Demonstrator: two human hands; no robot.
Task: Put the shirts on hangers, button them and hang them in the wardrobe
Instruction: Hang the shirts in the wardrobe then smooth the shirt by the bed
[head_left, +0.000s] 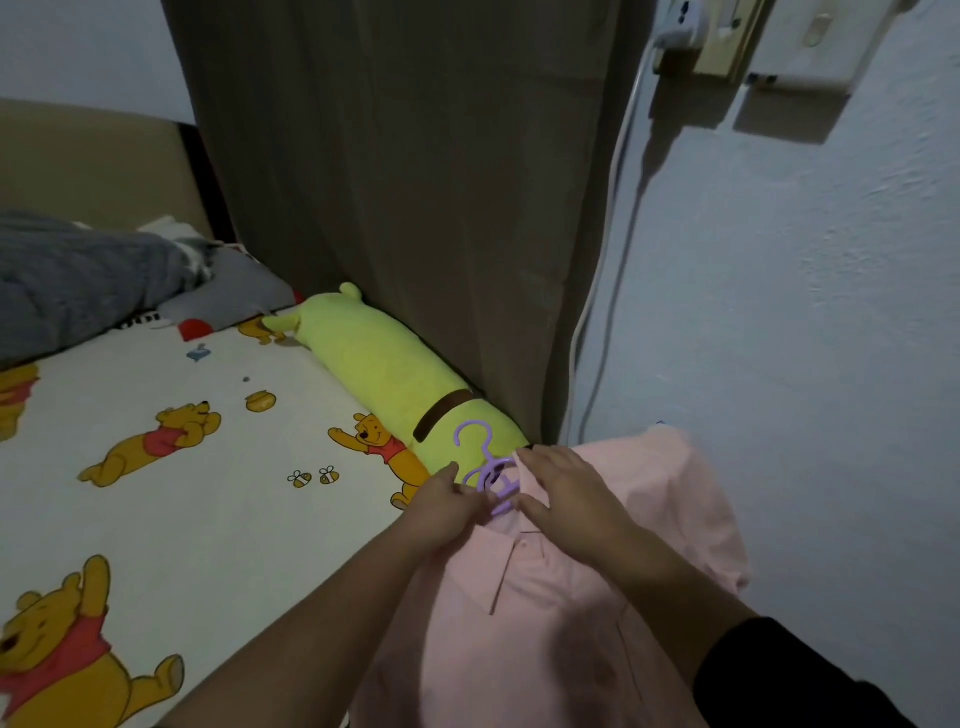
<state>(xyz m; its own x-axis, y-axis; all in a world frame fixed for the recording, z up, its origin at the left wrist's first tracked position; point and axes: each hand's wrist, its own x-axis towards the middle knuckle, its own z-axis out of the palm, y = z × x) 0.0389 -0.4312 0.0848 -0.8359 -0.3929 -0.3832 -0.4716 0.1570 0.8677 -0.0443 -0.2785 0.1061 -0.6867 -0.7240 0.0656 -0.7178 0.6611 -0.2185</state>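
A pink collared shirt (561, 613) lies on the bed's near right corner with a purple plastic hanger (491, 467) inside its neck; the hook sticks out over a green plush. My left hand (447, 506) pinches the left side of the collar by the hanger's neck. My right hand (563, 491) grips the right side of the collar, thumb under the fabric edge. One shirt button (523, 544) shows below the collar. The hanger's arms are hidden under the shirt.
A bed sheet (197, 499) with yellow bear prints covers the mattress. A long green plush (384, 374) lies along a brown curtain (395, 197). Grey bedding (78, 280) is piled at the far left. A white cable (602, 291) runs down the right wall.
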